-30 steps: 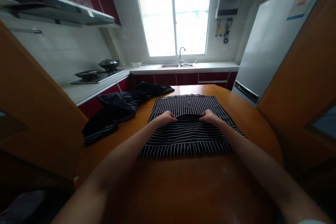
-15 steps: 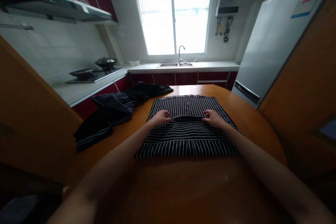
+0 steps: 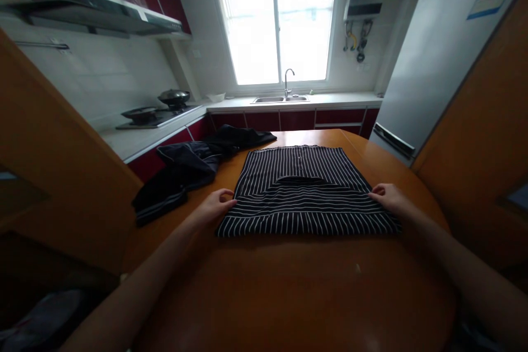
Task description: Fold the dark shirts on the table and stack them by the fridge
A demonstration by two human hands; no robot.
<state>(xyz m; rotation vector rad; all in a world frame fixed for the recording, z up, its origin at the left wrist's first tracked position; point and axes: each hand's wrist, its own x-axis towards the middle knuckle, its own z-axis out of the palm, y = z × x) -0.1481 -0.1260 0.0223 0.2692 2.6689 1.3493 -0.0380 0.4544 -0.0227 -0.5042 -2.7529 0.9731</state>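
A black shirt with white stripes (image 3: 305, 203) lies folded flat in a rough rectangle, its collar part toward me and a few small buttons on the far half. At its left edge my left hand (image 3: 215, 204) is closed, thumb and fingertips pinching the cloth. My right hand (image 3: 390, 196) pinches the opposite edge in the same way. Between the hands, the cloth forms a slightly raised curved fold. The underside of the shirt is hidden.
The shirt rests on a round-ended wooden table (image 3: 297, 286). Dark crumpled clothing (image 3: 185, 168) lies at the table's left side. Beyond are a counter with a sink (image 3: 280, 99), a stove with a lidded pan (image 3: 174, 97), and a fridge (image 3: 429, 60) at right.
Both hands have moved apart from the shirt's middle fold out to its left and right edges. The near part of the shirt looks wider and flatter. The view has shifted slightly.
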